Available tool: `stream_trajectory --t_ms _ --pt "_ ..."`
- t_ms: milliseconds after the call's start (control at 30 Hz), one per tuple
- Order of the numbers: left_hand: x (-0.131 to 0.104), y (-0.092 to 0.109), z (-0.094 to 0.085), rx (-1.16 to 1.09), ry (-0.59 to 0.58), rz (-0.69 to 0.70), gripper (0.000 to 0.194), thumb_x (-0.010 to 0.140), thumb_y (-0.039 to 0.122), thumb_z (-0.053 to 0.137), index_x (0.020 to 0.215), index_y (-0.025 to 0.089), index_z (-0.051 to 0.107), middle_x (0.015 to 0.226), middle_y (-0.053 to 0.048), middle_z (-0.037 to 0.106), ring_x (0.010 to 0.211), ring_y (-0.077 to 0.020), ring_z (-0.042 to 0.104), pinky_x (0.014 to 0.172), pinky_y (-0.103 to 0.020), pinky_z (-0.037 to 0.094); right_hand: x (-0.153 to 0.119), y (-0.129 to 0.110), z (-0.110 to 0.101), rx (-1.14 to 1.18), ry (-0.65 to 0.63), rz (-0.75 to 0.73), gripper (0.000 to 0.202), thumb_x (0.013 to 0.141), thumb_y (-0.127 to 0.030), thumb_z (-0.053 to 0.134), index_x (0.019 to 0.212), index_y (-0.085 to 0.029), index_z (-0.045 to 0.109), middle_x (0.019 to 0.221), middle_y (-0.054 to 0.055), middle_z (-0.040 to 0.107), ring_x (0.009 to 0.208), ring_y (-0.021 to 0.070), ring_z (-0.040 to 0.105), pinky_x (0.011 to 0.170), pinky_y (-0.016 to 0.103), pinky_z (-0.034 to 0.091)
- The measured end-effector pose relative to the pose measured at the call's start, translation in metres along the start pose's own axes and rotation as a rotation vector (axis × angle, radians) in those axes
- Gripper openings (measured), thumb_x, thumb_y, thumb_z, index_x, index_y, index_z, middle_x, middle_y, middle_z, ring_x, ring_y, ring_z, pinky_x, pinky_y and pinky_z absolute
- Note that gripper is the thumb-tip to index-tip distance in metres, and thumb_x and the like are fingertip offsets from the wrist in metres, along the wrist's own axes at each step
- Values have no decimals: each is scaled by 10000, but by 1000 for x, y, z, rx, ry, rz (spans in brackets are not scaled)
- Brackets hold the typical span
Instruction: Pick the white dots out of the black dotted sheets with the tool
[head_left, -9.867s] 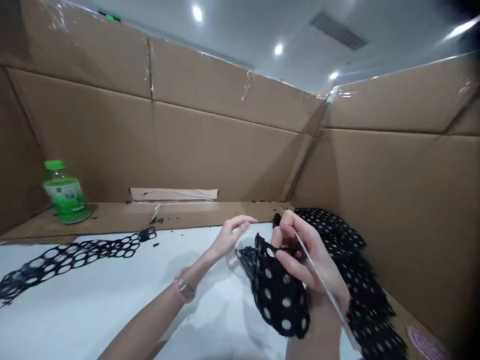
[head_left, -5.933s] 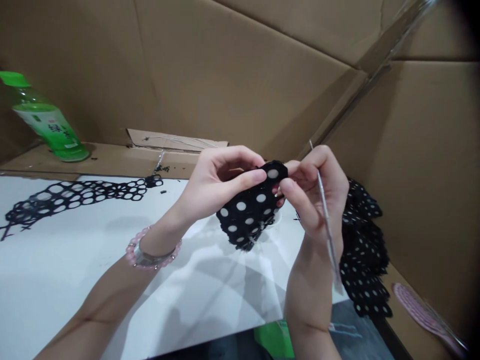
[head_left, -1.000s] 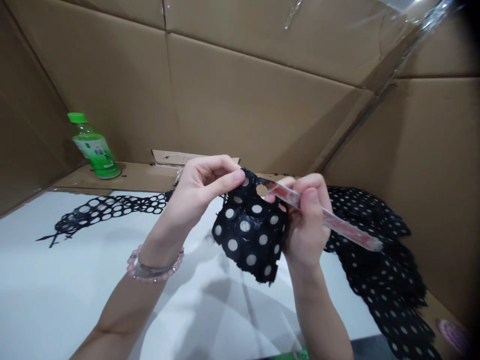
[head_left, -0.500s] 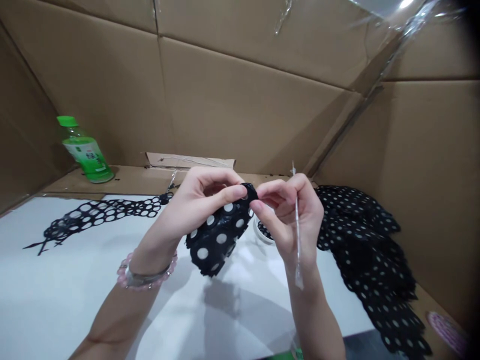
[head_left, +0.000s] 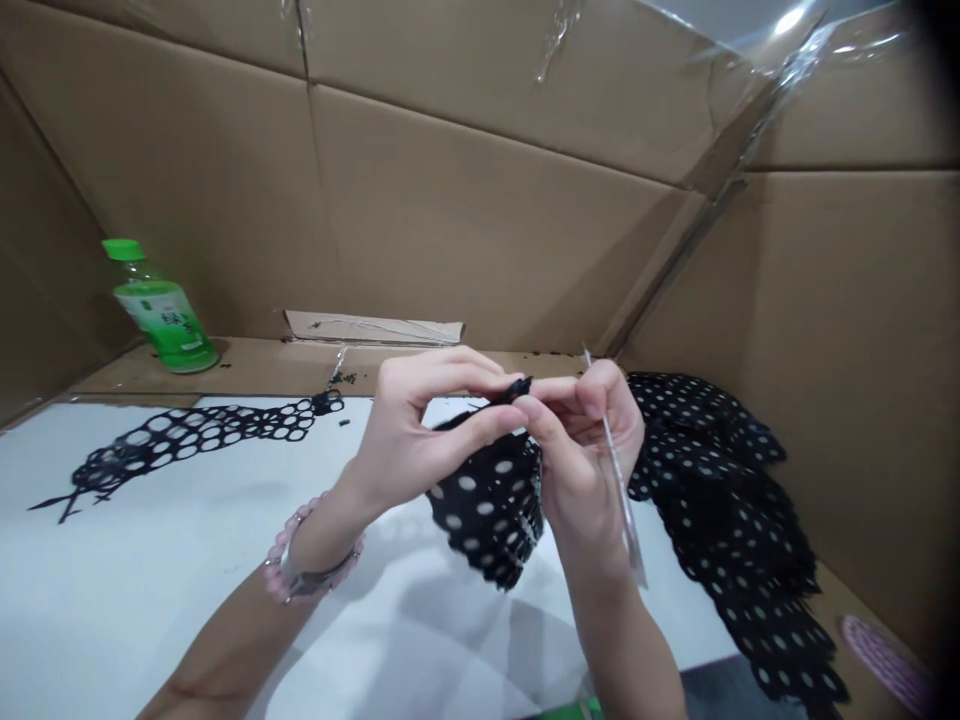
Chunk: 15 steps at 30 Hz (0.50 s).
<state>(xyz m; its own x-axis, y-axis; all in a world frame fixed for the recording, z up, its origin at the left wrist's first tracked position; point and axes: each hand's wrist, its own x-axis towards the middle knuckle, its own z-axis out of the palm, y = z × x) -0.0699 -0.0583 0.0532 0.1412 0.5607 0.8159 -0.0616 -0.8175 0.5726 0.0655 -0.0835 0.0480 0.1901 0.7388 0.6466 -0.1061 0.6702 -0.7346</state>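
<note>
You have two bare hands at work on one dotted piece [head_left: 480,510] just below the centre, towards six o'clock. Your left hand [head_left: 397,430] comes in from eight o'clock, its thumb and fingers pinching the top edge of that piece. Your right hand [head_left: 585,470], from five o'clock, has its fingertips closed on the same edge and also grips one slim tool [head_left: 621,490], pointed above and flat below.

At nine o'clock stands one bottle [head_left: 169,330], green-capped; its neck is clear and the lower part green, but you cannot tell liquid from label. One black mesh strip [head_left: 202,435] of open rings lies below it on the smooth white tabletop [head_left: 150,600].

At four o'clock sits one heap [head_left: 720,500] of black, pale-dotted pieces, overlapping too much to count; their edges look ragged. One pink round thing [head_left: 885,655], ridged, is beyond them. Brown cardboard walls [head_left: 480,220] rise behind, and one beaded bracelet [head_left: 277,565] rings your left wrist.
</note>
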Motion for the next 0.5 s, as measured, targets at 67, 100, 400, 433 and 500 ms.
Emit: stream_trajectory --t_ms 67,100,400,433,500 --pt "2 2 -2 -66 -21 -105 44 771 220 754 747 185 742 762 -35 743 697 -152 662 626 -232 524 -1 -2 1 -20 5 -22 418 748 -138 746 695 -252 348 687 -66 703 593 129 631 564 271 527" --pt "2 3 -2 -98 -37 -159 59 771 219 752 727 182 739 742 -31 738 679 -147 655 616 -227 520 -1 -3 1 -27 2 -26 414 745 -117 744 692 -252 356 693 -64 703 596 126 632 565 268 531" --pt "9 -26 9 -285 226 -366 188 785 317 721 653 184 737 643 5 688 596 -99 598 582 -187 485 5 -7 -5 -111 -64 -6 361 776 -112 680 745 -266 355 728 -37 632 646 138 608 601 297 536" --pt "10 -31 12 -330 231 -405 198 749 347 752 645 180 736 634 4 684 580 -98 594 574 -190 486 8 -7 -8 -129 -79 -3 363 774 -125 679 752 -268 346 725 -38 618 622 136 585 565 291 517" --pt "12 -40 18 -429 218 -490 228 676 377 807 626 169 728 608 9 667 545 -88 574 559 -190 485 14 -8 -17 -155 -97 -11 368 768 -142 680 766 -272 336 725 -38 596 589 131 535 533 286 488"
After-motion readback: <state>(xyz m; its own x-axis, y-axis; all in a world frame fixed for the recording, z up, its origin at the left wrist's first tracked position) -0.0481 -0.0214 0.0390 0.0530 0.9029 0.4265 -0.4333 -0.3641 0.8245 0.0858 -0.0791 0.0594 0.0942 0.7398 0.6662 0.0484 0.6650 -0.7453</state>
